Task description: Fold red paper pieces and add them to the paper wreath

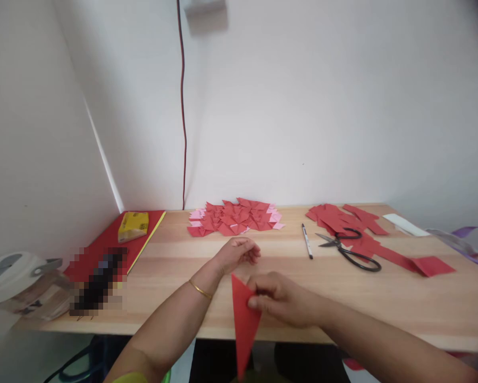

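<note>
My right hand [282, 299] pinches a red paper triangle [244, 324] between thumb and fingers. The paper's long point hangs down past the table's front edge. Just beyond it, my left hand [236, 254] hovers over the tabletop with loosely curled fingers and nothing visible in them. A gold bangle [201, 289] circles the left wrist. Against the wall lies a pile of folded red and pink paper pieces [234, 217], a short way past my left hand.
Black-handled scissors [352, 250] lie partly over cut red paper strips [330, 218] at the right. A pen [307, 242] is left of them, a white strip [405, 224] beyond. Leftward are a red sheet [99, 239], a yellow packet [133, 226] and a white-lidded container [15, 276].
</note>
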